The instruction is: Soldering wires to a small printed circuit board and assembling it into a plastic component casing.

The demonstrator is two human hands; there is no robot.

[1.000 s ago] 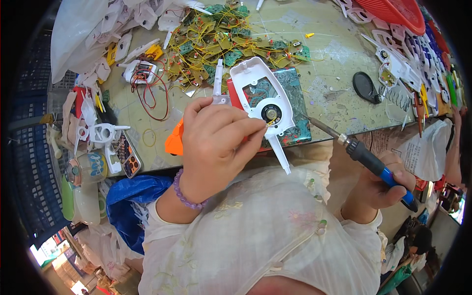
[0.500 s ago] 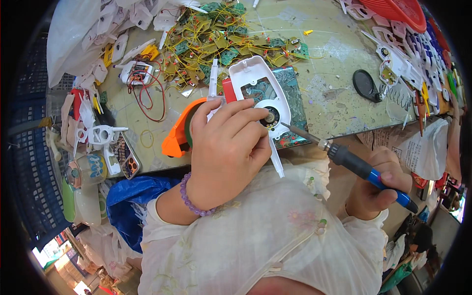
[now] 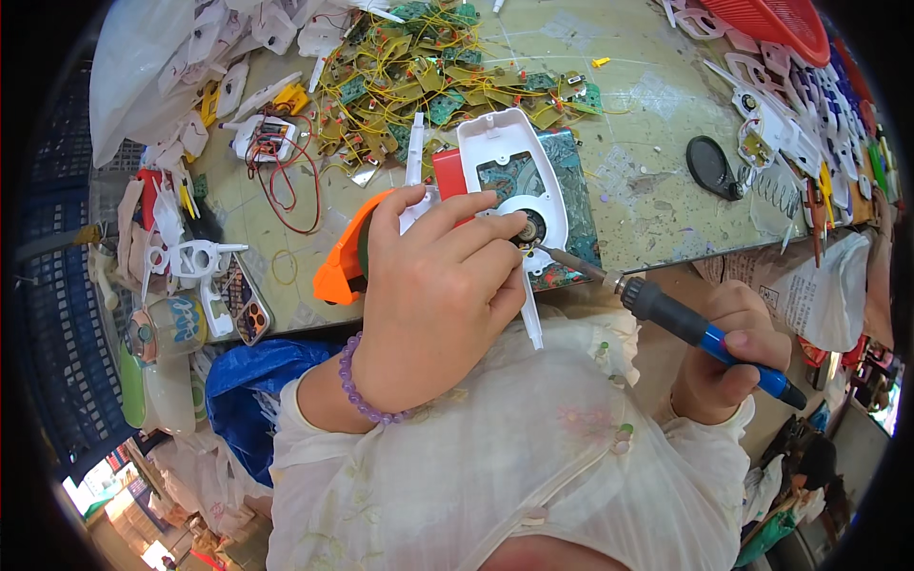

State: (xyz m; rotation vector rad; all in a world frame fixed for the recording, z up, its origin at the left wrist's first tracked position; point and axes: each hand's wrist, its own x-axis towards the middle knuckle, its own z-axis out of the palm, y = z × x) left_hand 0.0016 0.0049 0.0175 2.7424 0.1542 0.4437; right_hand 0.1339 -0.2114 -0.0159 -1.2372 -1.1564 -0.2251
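Note:
My left hand [image 3: 433, 285], with a purple bead bracelet at the wrist, lies over a white plastic housing [image 3: 550, 176], fingers curled on its lower part. A small round black speaker [image 3: 535, 228] sits in the housing, by my index fingertip. Most of the housing's handle is hidden beneath the hand. In my right hand [image 3: 735, 343] is a soldering iron [image 3: 666, 312] with a blue and black grip. Its tip meets or nearly meets the speaker's lower right edge. Under the housing lies a dark, patterned flat block [image 3: 583, 224].
Behind lies a heap of circuit boards [image 3: 428, 81] with yellow wires. An orange tool [image 3: 341, 271] stands left of my hand. A phone [image 3: 251, 317] and a glass jar [image 3: 181, 326] are farther left. A round black lid-like part [image 3: 709, 164] and white housings [image 3: 785, 128] lie at right.
The housing has shifted slightly right and turned a little under my left hand. The soldering iron has moved slightly left and down, its tip closer to the speaker's edge.

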